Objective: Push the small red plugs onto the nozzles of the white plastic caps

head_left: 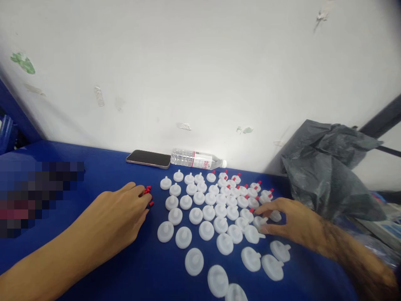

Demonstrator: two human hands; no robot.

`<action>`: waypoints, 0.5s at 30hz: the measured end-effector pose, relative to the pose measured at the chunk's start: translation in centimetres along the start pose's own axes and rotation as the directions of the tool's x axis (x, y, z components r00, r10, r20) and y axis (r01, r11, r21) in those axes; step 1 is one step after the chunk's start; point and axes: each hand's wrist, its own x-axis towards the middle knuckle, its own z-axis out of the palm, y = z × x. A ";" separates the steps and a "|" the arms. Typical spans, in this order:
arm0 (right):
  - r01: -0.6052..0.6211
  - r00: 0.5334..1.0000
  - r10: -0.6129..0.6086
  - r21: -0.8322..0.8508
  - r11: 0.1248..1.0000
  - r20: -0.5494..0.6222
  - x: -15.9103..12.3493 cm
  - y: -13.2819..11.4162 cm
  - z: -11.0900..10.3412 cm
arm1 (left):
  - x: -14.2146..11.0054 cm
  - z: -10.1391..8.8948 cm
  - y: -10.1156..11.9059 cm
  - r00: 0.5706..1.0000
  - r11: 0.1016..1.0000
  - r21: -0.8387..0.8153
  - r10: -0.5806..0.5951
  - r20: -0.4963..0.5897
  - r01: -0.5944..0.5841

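My left hand (127, 213) rests low over the blue table, fingers curled inward around small red caps (151, 204). Some caps poke out by its fingertips; the rest of what it covers is hidden. At the right, my right hand (282, 215) reaches in with thumb and forefinger apart. A translucent white disc with a nozzle (260, 222) lies between those fingertips, slightly blurred. The forefinger tip is close to a red-capped disc (247, 215). Many similar white discs (206, 230) spread between the hands, nozzles mostly up. Those at the back right wear red caps.
Against the white wall (200, 62) lie a phone (148, 159) and a clear plastic bottle (199, 159) on its side. A dark grey plastic bag (332, 167) slumps at the right edge of the blue table (103, 167). Something pixelated covers the left side.
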 end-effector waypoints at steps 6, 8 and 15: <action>0.086 0.986 -0.086 -0.006 0.996 -0.145 -0.4 -0.7 -0.6 | 0.2 0.0 0.7 0.998 0.999 -0.034 0.022 -0.056 -0.024; 0.100 0.974 -0.097 0.006 0.995 -0.205 -0.5 -0.8 -1.1 | 0.3 0.0 0.9 0.998 0.999 -0.027 0.029 -0.049 -0.030; 0.147 0.907 -0.157 -0.056 0.988 -0.392 -0.3 -3.1 -1.1 | 0.4 -0.8 1.4 0.998 0.999 -0.015 0.047 -0.037 -0.048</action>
